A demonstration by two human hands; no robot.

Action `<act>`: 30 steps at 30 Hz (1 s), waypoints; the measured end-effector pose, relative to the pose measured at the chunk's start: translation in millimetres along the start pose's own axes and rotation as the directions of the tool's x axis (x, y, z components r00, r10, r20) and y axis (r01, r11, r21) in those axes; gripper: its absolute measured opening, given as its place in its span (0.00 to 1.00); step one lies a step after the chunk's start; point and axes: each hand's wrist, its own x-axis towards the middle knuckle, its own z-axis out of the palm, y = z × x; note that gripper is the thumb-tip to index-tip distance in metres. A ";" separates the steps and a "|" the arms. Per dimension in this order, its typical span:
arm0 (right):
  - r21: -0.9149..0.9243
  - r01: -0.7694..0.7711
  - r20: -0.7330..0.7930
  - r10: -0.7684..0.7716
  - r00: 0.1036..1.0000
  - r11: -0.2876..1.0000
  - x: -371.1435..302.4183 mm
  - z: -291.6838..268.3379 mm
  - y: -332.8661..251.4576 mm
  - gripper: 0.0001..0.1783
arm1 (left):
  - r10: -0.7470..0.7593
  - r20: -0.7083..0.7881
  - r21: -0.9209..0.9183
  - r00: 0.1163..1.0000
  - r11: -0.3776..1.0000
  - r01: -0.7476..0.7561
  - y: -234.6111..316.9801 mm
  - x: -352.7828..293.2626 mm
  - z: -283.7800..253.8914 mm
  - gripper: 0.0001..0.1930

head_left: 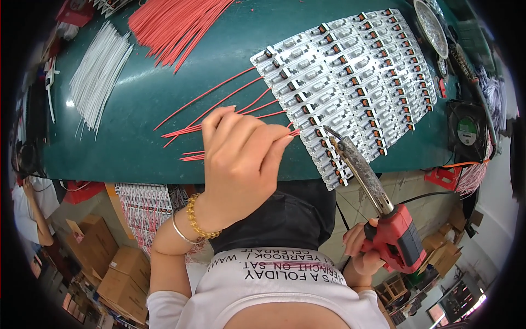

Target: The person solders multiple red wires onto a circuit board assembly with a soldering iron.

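On the green tabletop (142, 98) lies a wide panel of small white circuit boards (350, 90), set in rows with black and orange parts. My left hand (238, 156) is closed in a pinch on thin red wires (294, 132) at the panel's near left edge. Several more red wires (211, 88) run leftward from that edge. A red-and-black soldering gun (397, 241) is gripped in my right hand (361, 249). Its tip points at the boards just right of my left fingertips; whether it touches them I cannot tell.
A heap of loose red wires (178, 24) and a bundle of white wires (101, 77) lie at the far left. Right of the panel are a round metal dish (431, 27) and a black fan (466, 129). Cardboard boxes (123, 279) and another person (35, 211) are at left.
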 end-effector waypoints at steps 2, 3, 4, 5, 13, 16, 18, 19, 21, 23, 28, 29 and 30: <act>0.008 -0.008 -0.013 0.008 1.000 1.000 2.8 3.5 -4.4 0.48 | 0.001 0.026 0.004 1.000 1.000 -0.001 -3.0 -2.0 -8.8 0.06; 0.013 -0.015 -0.027 0.015 1.000 1.000 4.6 5.3 -6.8 0.47 | 0.000 0.028 0.007 1.000 1.000 0.000 -3.6 -1.7 -13.1 0.06; 0.015 -0.016 -0.032 0.017 0.999 1.000 5.6 6.3 -7.5 0.47 | 0.041 -0.068 0.035 0.997 0.999 -0.039 -3.8 -1.1 -16.2 0.07; 0.031 -0.005 -0.042 0.006 0.999 0.999 6.8 7.2 -7.9 0.47 | 0.084 -0.163 0.066 0.983 0.995 -0.075 -3.8 -0.5 -20.3 0.08; 0.104 0.025 -0.117 -0.012 0.993 0.994 10.4 15.0 -9.6 0.45 | 0.141 0.012 0.283 0.990 0.949 -0.139 11.1 -13.9 -12.9 0.11; 0.090 -0.011 -0.119 0.022 0.993 0.996 11.8 13.9 -12.2 0.45 | 0.171 0.017 0.308 0.985 0.936 -0.168 3.7 -8.1 -15.3 0.11; 0.081 -0.008 -0.052 0.012 0.999 0.997 14.0 11.9 -11.5 0.44 | 0.196 0.051 0.276 0.979 0.940 -0.202 2.1 -6.6 -14.2 0.11; 0.079 -0.007 -0.055 0.012 0.998 0.997 13.9 12.1 -10.5 0.44 | 0.198 0.051 0.272 0.979 0.940 -0.204 2.8 -6.3 -12.5 0.11; 0.113 0.049 -0.063 -0.043 0.997 0.992 13.4 12.6 -7.5 0.42 | 0.229 0.090 0.317 0.969 0.916 -0.246 4.0 -6.2 -9.5 0.10; 0.124 0.047 -0.027 -0.044 0.999 0.991 15.3 9.5 -7.0 0.41 | 0.285 0.087 0.347 0.955 0.890 -0.297 6.6 -3.1 -9.9 0.08; 0.148 0.067 -0.009 -0.066 0.998 0.987 16.7 9.1 -12.9 0.39 | 0.310 0.391 0.438 0.867 0.766 -0.471 18.3 11.7 -18.5 0.07; 0.158 -0.041 -0.014 0.044 0.999 0.987 15.9 9.3 -20.9 0.33 | 0.298 0.469 0.464 0.831 0.718 -0.519 19.0 13.8 -20.2 0.06; 0.169 -0.149 -0.018 0.154 0.988 0.974 15.9 9.4 -25.1 0.31 | 0.271 0.489 0.437 0.829 0.747 -0.502 18.3 16.8 -23.1 0.06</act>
